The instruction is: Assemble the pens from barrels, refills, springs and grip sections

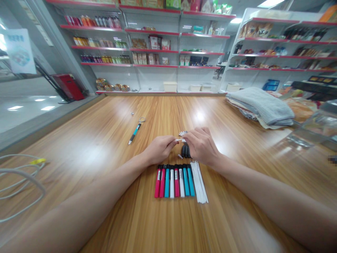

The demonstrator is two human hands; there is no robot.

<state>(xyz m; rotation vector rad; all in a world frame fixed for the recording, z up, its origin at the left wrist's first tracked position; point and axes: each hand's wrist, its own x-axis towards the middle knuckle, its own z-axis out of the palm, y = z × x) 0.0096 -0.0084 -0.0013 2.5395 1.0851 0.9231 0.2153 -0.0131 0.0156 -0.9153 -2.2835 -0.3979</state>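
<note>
My left hand (pixel 161 149) and my right hand (pixel 201 142) meet over the table, fingertips pinched on a small, thin white pen part (pixel 180 140). Its exact kind is too small to make out. Below the hands lies a row of pen barrels (pixel 167 182) in pink, teal and white, with dark upper ends. Thin white pen refills (pixel 199 182) lie side by side at the row's right end. Several black pen parts (pixel 185 151) are partly hidden by my right hand. Beyond my fingers are small shiny metal pieces (pixel 182 133).
A teal and black pen (pixel 135 133) with a metal ring (pixel 142 119) lies left of centre. Folded striped cloth (pixel 259 105) and a clear container (pixel 313 123) are at right. A pale cable (pixel 23 186) loops at left. Stocked shelves (pixel 152 31) stand behind the wooden table (pixel 110 218).
</note>
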